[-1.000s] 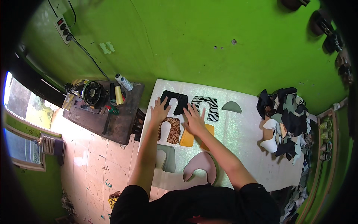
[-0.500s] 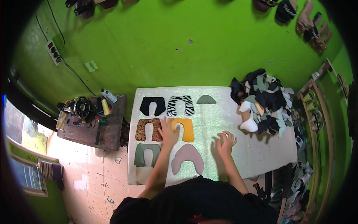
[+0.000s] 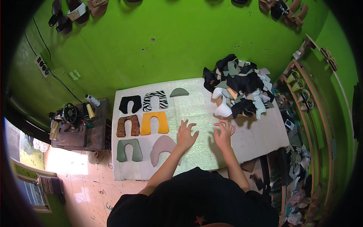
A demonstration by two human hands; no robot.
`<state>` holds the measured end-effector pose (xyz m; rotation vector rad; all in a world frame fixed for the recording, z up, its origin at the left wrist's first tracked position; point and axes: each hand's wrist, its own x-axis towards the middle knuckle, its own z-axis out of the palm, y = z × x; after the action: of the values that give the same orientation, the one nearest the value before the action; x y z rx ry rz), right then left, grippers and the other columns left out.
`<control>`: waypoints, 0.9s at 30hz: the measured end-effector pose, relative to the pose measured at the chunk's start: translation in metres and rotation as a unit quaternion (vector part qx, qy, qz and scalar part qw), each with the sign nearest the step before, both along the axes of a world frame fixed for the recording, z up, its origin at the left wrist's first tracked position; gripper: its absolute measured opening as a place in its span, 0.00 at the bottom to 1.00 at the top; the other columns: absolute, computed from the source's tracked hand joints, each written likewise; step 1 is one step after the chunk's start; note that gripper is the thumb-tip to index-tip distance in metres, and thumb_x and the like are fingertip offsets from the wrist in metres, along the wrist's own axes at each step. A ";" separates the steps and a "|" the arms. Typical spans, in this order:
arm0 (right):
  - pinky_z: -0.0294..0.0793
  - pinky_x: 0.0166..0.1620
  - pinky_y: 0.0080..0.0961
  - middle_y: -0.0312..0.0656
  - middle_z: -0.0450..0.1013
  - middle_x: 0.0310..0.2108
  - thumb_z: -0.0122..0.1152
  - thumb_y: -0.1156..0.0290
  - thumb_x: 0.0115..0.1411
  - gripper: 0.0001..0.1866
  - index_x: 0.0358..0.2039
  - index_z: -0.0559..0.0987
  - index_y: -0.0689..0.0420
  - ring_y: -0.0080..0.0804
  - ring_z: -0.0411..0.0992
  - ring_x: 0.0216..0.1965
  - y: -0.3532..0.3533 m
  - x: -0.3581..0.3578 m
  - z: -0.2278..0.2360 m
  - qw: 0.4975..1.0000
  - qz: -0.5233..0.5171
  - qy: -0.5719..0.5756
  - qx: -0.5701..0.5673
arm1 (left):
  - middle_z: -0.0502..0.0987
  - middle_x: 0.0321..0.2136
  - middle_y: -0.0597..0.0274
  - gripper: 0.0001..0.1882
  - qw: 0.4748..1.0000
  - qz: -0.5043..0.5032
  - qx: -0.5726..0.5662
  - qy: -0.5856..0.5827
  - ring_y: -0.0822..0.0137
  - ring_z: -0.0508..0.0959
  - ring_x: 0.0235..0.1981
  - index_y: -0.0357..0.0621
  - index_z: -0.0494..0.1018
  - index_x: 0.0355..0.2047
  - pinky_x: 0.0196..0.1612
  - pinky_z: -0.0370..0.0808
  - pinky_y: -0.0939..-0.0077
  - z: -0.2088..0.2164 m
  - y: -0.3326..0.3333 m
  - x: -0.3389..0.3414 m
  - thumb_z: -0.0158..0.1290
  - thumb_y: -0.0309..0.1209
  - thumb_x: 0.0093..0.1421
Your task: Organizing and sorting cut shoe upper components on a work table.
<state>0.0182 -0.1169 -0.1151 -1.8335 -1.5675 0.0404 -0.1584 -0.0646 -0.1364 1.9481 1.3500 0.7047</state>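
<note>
My left hand (image 3: pixel 187 135) hovers with spread fingers over the white-covered table, just right of a yellow U-shaped piece (image 3: pixel 163 123). My right hand (image 3: pixel 224 133) is alongside, fingers apart and holding nothing. Pairs of U-shaped pieces lie in rows on the left: a black piece (image 3: pixel 124 106) beside a zebra-striped piece (image 3: pixel 163 100), a leopard-print piece (image 3: pixel 121 128) beside the yellow one, and a grey-green piece (image 3: pixel 121 152) beside a pink curved piece (image 3: pixel 162 143). My left forearm partly covers the pink piece. A green half-moon piece (image 3: pixel 179 92) lies alone near the far edge.
A heap of mixed scraps (image 3: pixel 242 85) covers the table's far right. A sewing machine (image 3: pixel 70 113) with thread spools (image 3: pixel 92 100) stands to the left. At right are a wooden rack (image 3: pixel 308 109) and more scraps (image 3: pixel 297 151). Sandals (image 3: pixel 77 11) hang on the green wall.
My left hand has moved right, away from the leopard-print and yellow pieces, closer to my right hand. The view has shifted to the right. The pieces keep their arrangement.
</note>
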 end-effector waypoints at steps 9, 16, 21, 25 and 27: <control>0.37 0.56 0.45 0.38 0.63 0.44 0.53 0.74 0.43 0.17 0.37 0.71 0.50 0.41 0.55 0.50 0.018 0.109 0.041 0.991 -0.086 -0.045 0.090 | 0.56 0.54 0.43 0.20 0.997 -0.046 0.048 -0.049 0.42 0.48 0.58 0.49 0.67 0.44 0.56 0.51 0.51 0.017 0.006 0.079 0.52 0.37 0.50; 0.37 0.55 0.55 0.38 0.63 0.43 0.59 0.69 0.43 0.16 0.36 0.72 0.51 0.42 0.53 0.51 0.040 0.163 0.059 0.987 -0.142 -0.072 0.009 | 0.56 0.53 0.38 0.23 0.990 -0.099 0.092 -0.050 0.37 0.49 0.57 0.45 0.64 0.45 0.57 0.51 0.53 0.041 0.023 0.140 0.53 0.37 0.49; 0.38 0.55 0.56 0.35 0.68 0.37 0.59 0.64 0.46 0.10 0.28 0.76 0.54 0.37 0.60 0.45 0.054 0.176 0.062 0.998 -0.035 -0.059 -0.014 | 0.56 0.52 0.39 0.26 0.984 -0.102 0.108 -0.098 0.39 0.51 0.57 0.43 0.63 0.46 0.56 0.52 0.56 0.058 0.031 0.172 0.55 0.37 0.47; 0.47 0.53 0.45 0.39 0.72 0.30 0.56 0.64 0.49 0.11 0.28 0.75 0.58 0.37 0.68 0.37 0.058 0.159 0.084 0.987 0.142 0.067 -0.017 | 0.61 0.49 0.42 0.27 0.974 -0.086 0.123 -0.169 0.47 0.59 0.53 0.40 0.62 0.46 0.53 0.59 0.62 0.066 0.044 0.184 0.56 0.34 0.46; 0.59 0.45 0.29 0.40 0.72 0.26 0.57 0.68 0.50 0.09 0.29 0.74 0.60 0.33 0.69 0.31 0.063 0.157 0.087 0.973 0.209 0.096 0.000 | 0.64 0.46 0.43 0.25 0.975 -0.082 0.095 -0.185 0.50 0.63 0.50 0.39 0.63 0.45 0.50 0.61 0.64 0.071 0.049 0.185 0.55 0.32 0.46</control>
<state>0.1749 -0.0539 -0.0284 -1.4223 -1.7827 0.3989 0.0267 -0.0157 -0.0657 1.9246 0.9122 1.0857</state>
